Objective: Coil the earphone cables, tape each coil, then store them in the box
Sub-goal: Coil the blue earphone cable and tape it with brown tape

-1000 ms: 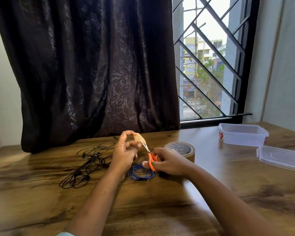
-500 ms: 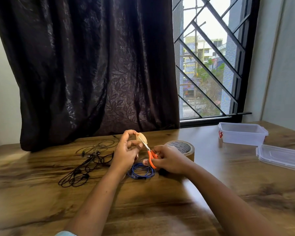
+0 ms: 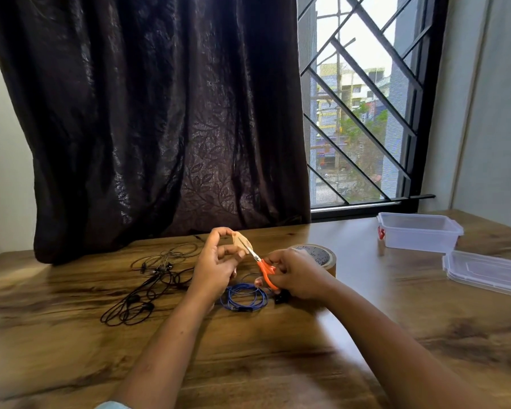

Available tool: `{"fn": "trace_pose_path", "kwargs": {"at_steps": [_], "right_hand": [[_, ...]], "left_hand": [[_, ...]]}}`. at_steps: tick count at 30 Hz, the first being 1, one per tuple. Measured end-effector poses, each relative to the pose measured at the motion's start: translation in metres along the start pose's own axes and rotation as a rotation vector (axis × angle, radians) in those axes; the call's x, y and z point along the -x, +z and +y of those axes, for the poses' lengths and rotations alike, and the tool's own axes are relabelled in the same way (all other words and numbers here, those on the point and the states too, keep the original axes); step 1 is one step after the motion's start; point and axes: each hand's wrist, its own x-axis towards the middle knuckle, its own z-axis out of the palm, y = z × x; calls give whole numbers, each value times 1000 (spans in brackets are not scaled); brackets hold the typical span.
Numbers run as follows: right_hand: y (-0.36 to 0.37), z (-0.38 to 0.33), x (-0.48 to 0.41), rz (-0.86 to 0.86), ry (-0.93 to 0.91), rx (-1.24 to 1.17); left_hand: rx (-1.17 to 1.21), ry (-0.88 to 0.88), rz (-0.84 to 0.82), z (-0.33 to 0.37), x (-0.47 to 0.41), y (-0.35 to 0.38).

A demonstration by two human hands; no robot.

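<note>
My left hand [image 3: 216,264] pinches a small piece of brown tape [image 3: 240,240] above the table. My right hand [image 3: 295,274] grips orange-handled scissors [image 3: 264,268], whose blades reach into the tape piece. Below the hands a coiled blue earphone cable [image 3: 244,298] lies flat on the wood. A loose tangle of black earphone cables [image 3: 151,284] lies to the left. The brown tape roll [image 3: 322,255] sits behind my right hand. The clear plastic box [image 3: 419,231] stands open at the far right.
The box's clear lid [image 3: 487,273] lies flat at the right edge. A small wooden peg [image 3: 381,247] stands by the box. A dark curtain [image 3: 160,128] hangs behind the wooden table [image 3: 278,364], beside a barred window [image 3: 360,113].
The scissors blades have closed further onto the tape piece; both hands stay nearly in place.
</note>
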Motion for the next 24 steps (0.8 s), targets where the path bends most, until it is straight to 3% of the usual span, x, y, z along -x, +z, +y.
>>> {"fn": "trace_pose_path", "kwargs": {"at_steps": [9, 18, 24], "right_hand": [[-6, 3, -2, 0, -1, 35], [0, 3, -3, 7, -21, 242], [-1, 1, -2, -69, -20, 274]], "left_hand": [[-285, 19, 78, -3, 0, -9], [71, 35, 54, 10, 0, -5], [68, 77, -29, 10, 3, -6]]}}
